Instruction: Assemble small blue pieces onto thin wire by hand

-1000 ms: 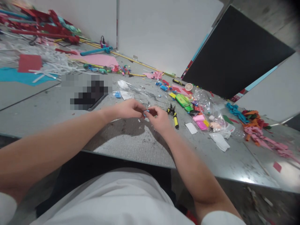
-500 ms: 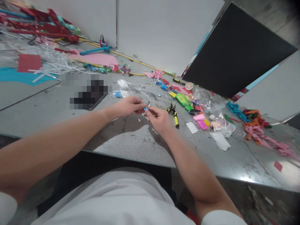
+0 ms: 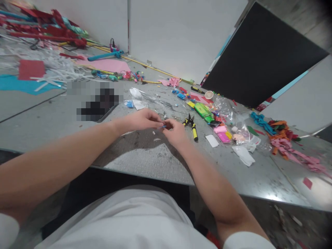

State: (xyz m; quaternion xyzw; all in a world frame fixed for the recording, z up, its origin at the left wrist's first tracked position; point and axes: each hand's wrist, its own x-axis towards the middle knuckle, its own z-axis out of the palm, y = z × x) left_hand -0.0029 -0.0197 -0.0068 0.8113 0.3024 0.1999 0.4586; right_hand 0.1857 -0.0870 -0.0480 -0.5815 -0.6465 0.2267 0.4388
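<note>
— What's in front of you?

— A grey, scuffed table (image 3: 145,159) against white wall panels, with a big black board (image 3: 259,55) leaning at the far right. My landmark is the yellow-handled pliers (image 3: 192,126), lying just right of my hands.

— And your hands?

— My left hand (image 3: 141,120) and my right hand (image 3: 175,130) meet just left of the pliers, low over the table. Between their fingertips sits a small blue piece (image 3: 162,126). Both grips are pinched closed on it, thumb against forefinger on each side.

— Anything different from a moment ago?

— Half a second back the blue piece was higher and showed more plainly; now my hands have dropped slightly and the fingers cover most of it. A white scrap (image 3: 157,139) lies on the table just below them.

— What else is around the pliers?

— Beyond them a green packet (image 3: 202,111), to their right pink blocks (image 3: 221,134) and a white card (image 3: 212,141). Far right, pink and orange strips (image 3: 287,147).
</note>
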